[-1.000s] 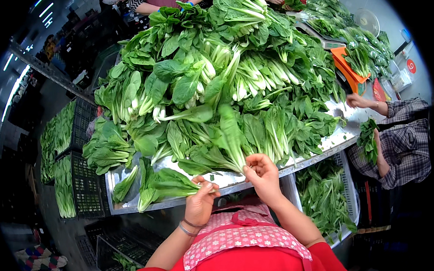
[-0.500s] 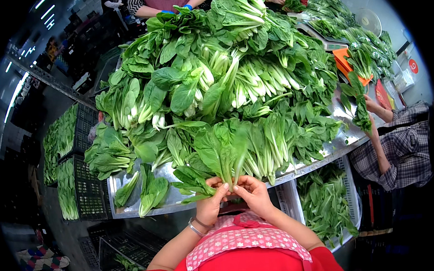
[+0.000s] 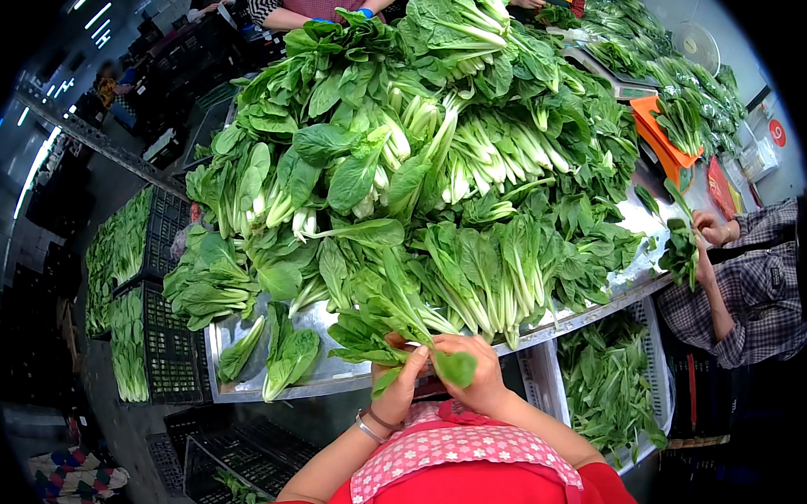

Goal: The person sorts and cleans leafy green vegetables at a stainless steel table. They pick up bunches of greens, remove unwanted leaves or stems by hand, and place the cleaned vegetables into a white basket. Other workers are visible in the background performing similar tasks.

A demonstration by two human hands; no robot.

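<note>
Head view: left hand (image 3: 397, 395) and right hand (image 3: 477, 377) together, fingers curled, thumbs in, pinching a leafy bunch (image 3: 395, 308) by its stems at the tabletop's (image 3: 341, 375) near edge. Bunch was upright half a second ago, now tipped left; a leaf (image 3: 455, 367) droops over the right hand, partly hiding its grip. Looks like bunch handling's mid-way; loose greens (image 3: 291, 358) near the near-left corner.

Leaves (image 3: 386, 298) are green, stalks (image 3: 462, 179) whitish, the apron (image 3: 457, 446) pink and white-flowered.
</note>
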